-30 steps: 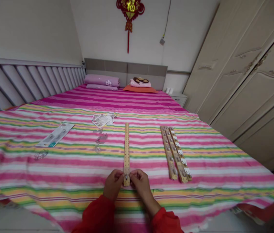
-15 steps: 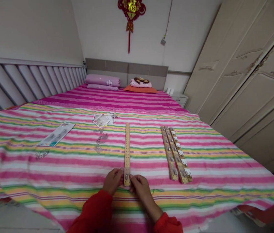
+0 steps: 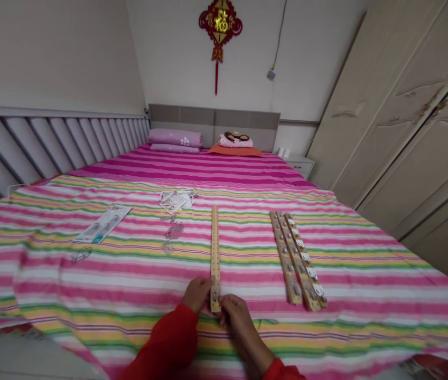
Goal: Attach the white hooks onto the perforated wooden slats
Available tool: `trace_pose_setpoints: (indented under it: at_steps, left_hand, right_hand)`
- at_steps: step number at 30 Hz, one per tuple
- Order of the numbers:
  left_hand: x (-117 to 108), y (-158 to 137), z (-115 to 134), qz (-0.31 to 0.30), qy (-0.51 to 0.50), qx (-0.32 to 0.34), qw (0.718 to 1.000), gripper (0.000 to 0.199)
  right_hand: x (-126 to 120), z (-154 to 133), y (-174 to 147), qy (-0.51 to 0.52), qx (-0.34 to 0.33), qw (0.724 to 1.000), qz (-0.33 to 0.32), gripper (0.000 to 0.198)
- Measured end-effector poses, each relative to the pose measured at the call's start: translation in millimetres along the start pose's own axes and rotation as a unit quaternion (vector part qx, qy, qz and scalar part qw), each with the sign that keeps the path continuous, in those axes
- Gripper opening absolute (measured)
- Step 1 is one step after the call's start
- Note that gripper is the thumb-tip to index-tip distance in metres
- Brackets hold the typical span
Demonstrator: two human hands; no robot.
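A long, narrow wooden strip with rows of small holes (image 3: 215, 237) lies lengthwise on the striped cloth in front of me. At its near end sits a small metal fitting (image 3: 215, 296); clear plastic around it is hard to make out. My left hand (image 3: 198, 294) is closed at the strip's left edge, its fingertips beside the fitting. From the other side, my right hand (image 3: 235, 311) pinches the right edge near the same end. Exactly what lies between the fingertips is partly hidden.
To the right lie three similar strips (image 3: 290, 253) bearing metal and white pieces. Left of centre are small clear packets (image 3: 173, 230) and papers (image 3: 176, 200). A blister card (image 3: 103, 224) and thin wire-like loops (image 3: 81, 255) lie farther left. The bed's rail (image 3: 61, 114) runs along the left.
The camera view has shifted slightly, so everything sits lower and to the right. Both hands stay at the strip's near end; the left fingers now lie closer over its edge.
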State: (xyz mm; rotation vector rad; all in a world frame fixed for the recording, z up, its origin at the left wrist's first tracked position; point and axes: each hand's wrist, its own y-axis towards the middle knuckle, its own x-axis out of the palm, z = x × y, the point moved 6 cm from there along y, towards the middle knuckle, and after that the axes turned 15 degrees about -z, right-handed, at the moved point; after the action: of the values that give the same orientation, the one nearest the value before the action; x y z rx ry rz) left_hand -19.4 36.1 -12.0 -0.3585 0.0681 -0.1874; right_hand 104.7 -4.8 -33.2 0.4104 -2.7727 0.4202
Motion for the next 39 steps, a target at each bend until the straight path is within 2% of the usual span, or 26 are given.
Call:
trace_pose_setpoints:
  at_steps: [6, 8, 11, 13, 14, 16, 18, 19, 21, 23, 28, 31, 33, 36, 39]
  left_hand:
    - [-4.6, 0.0, 3.6, 0.045, 0.082, 0.052, 0.994, 0.045]
    - [-2.7, -0.7, 4.5, 0.014, 0.06, 0.042, 0.997, 0.046]
    - [-7.6, -3.7, 8.3, -0.038, 0.013, -0.011, 0.999, 0.048]
    - [-25.8, -7.0, 19.8, -0.023, 0.015, -0.016, 0.999, 0.046]
    - [-39.8, -8.5, 29.4, 0.001, 0.03, 0.008, 1.0, 0.041]
    - [-74.7, -13.1, 53.3, 0.079, 0.084, 0.107, 0.988, 0.028]
    - [-112.2, -20.7, 72.6, 0.19, 0.159, 0.208, 0.946, 0.017]
    - [-127.1, -22.7, 78.3, 0.225, 0.202, 0.245, 0.921, 0.019]
    - [-149.5, -18.0, 79.8, 0.245, 0.277, 0.274, 0.888, 0.03]
    - [-166.4, -6.9, 73.4, 0.243, 0.315, 0.272, 0.876, 0.036]
    - [-181.2, 19.2, 62.4, 0.196, 0.356, 0.271, 0.872, 0.03]
    - [-180.9, 20.6, 65.7, 0.188, 0.359, 0.28, 0.87, 0.023]
    - [-181.3, 16.5, 68.6, 0.197, 0.337, 0.274, 0.879, 0.018]
    - [-184.3, 6.7, 68.9, 0.234, 0.237, 0.232, 0.914, 0.016]
    - [-176.6, -1.9, 62.0, 0.233, 0.059, 0.162, 0.957, 0.027]
  right_hand:
    - [-0.5, 2.4, 2.3, 0.007, -0.033, 0.999, -0.002, 0.04]
    - [-1.2, 5.4, 2.5, 0.012, -0.023, 1.0, -0.002, 0.042]
    - [-2.2, 8.3, 1.2, 0.014, -0.005, 1.0, -0.007, 0.046]
    - [-2.3, 7.8, -0.8, 0.02, 0.001, 1.0, -0.013, 0.049]
    - [-2.1, 7.1, -2.0, 0.023, 0.004, 1.0, -0.017, 0.05]
    - [-2.3, 4.5, -4.6, 0.026, 0.003, 0.999, -0.021, 0.052]
    - [-3.5, 0.9, -7.0, 0.023, -0.006, 0.999, -0.021, 0.052]
    - [-4.7, -1.1, -8.1, 0.021, -0.013, 1.0, -0.018, 0.051]
    - [-7.4, -4.4, -9.5, 0.014, -0.027, 0.999, -0.014, 0.05]
    - [-10.5, -7.0, -9.8, 0.01, -0.042, 0.999, -0.01, 0.05]
    - [-17.3, -14.5, -8.6, -0.007, -0.078, 0.997, -0.004, 0.048]
    - [-19.1, -18.9, -8.9, -0.012, -0.08, 0.997, -0.001, 0.05]
    - [-19.5, -22.1, -9.9, -0.009, -0.08, 0.997, 0.003, 0.05]
    - [-18.3, -27.8, -11.4, -0.007, -0.078, 0.997, 0.006, 0.051]
    - [-16.5, -36.4, -11.8, -0.004, -0.08, 0.997, 0.01, 0.051]
